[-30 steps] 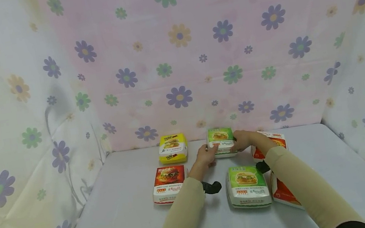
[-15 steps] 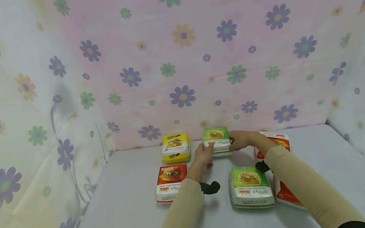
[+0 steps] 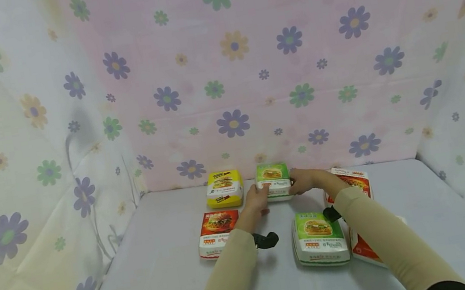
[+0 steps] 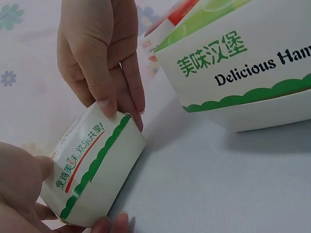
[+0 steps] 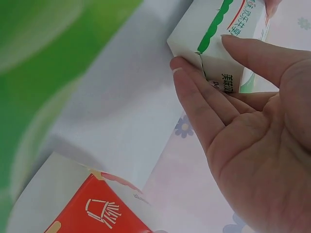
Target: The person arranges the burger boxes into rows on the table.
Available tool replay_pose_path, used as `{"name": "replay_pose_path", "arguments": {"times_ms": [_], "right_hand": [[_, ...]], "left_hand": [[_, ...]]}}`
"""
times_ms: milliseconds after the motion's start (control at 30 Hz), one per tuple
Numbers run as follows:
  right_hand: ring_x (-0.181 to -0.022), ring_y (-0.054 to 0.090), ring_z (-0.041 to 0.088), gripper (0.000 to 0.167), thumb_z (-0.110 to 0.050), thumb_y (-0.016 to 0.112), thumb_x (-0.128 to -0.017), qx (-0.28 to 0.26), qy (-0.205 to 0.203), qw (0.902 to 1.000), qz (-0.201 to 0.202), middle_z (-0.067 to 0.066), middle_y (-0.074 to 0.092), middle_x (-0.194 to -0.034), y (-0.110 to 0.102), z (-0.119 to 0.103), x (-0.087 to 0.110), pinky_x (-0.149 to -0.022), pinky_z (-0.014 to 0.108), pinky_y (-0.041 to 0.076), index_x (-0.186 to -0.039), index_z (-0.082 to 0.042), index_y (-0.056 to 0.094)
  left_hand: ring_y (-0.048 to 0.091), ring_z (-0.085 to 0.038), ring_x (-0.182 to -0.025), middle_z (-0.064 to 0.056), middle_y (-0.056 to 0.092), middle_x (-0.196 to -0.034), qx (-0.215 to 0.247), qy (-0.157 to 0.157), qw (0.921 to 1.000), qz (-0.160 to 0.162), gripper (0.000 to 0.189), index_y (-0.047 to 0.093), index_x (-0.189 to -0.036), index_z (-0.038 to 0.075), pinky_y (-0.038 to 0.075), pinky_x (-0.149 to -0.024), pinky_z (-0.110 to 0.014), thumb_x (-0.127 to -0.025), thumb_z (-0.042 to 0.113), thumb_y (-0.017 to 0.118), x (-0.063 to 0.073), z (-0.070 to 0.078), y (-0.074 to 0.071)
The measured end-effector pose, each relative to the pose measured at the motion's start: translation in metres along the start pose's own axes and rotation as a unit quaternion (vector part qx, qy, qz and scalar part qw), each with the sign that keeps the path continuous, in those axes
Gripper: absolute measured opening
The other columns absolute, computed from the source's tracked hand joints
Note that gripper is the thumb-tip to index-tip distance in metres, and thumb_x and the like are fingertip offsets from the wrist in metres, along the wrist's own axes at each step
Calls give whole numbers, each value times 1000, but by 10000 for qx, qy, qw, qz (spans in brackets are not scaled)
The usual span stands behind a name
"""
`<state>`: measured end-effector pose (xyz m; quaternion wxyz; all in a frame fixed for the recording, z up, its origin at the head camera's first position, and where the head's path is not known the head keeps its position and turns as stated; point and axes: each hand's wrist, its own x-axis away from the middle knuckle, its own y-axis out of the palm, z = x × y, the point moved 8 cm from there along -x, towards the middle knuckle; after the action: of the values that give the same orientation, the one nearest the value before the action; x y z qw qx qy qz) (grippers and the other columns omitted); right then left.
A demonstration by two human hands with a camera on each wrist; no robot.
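Note:
A green and white burger box (image 3: 272, 174) lies at the back of the table, between my two hands. My left hand (image 3: 256, 202) grips its left side, the thumb on the front face, as the left wrist view shows. At the opposite end my right hand (image 3: 306, 180) pinches the box's corner between thumb and fingers (image 5: 199, 104). Left of it sits a yellow burger box (image 3: 224, 189), with a gap between the two. In front of the yellow one lies a red and white burger box (image 3: 217, 228), partly hidden by my left sleeve.
Nearer me stands a second green burger box (image 3: 319, 237). Two red and white boxes lie at the right, one farther red box (image 3: 352, 179) and one nearer red box (image 3: 364, 247), both partly covered by my right arm. A flowered cloth (image 3: 228, 90) hangs behind the table.
Both hands have moved the far green burger box left, closer to the yellow one. The head view has shifted slightly. The other boxes keep their places.

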<state>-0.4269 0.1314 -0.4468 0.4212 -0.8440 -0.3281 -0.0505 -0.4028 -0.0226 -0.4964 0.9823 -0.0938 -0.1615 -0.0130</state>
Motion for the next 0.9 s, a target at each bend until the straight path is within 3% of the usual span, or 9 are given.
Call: {"name": "replay_pose_path", "arguments": {"times_ms": [200,467,600,733,833,900], "right_hand": [[-92,56,19,39,-4,61,-97,-11,102,9999,-78,16,61,-118,5,5,0,-79,30,53,-132,10,54],[-102,60,24,49,-8,60,-100,-227,418,9987,-173,18,58,-125,6,8,7,-93,41,55,-142,9,44],[-114,64,33,56,-14,61,-103,-11,604,9980,-185,27,53,-137,0,5,16,-99,44,54,-146,13,37],[-119,63,40,47,-16,59,-104,415,386,9982,-200,30,54,-139,-11,-8,29,-99,46,54,-138,13,45],[-121,61,43,46,-20,57,-105,894,84,9958,-154,28,60,-133,-15,-21,42,-100,50,53,-137,12,48],[-124,59,44,54,-24,57,-105,1255,-37,9921,-77,28,60,-135,-15,-28,52,-102,52,51,-143,13,44]], "left_hand": [[53,-28,-110,-19,40,-152,-202,-89,9997,-39,69,24,-161,5,55,-71,-32,-108,40,50,-2,-5,2],[47,-35,-122,-24,30,-158,-570,-185,9982,51,75,21,-160,1,58,-73,-35,-106,44,51,-2,-7,4],[43,-39,-131,-31,28,-156,-1238,-79,9918,323,82,22,-157,-6,51,-99,-46,-105,50,50,3,0,2],[47,-41,-126,-32,28,-155,-1671,-88,9852,368,88,21,-155,-10,54,-96,-47,-103,54,51,10,14,0],[52,-40,-115,-31,27,-155,-1865,-132,9822,202,90,20,-156,-8,60,-83,-45,-102,56,53,18,20,-2],[53,-39,-113,-31,29,-154,-2085,-42,9780,84,91,21,-156,-8,59,-86,-46,-101,57,53,25,24,-3]]}}
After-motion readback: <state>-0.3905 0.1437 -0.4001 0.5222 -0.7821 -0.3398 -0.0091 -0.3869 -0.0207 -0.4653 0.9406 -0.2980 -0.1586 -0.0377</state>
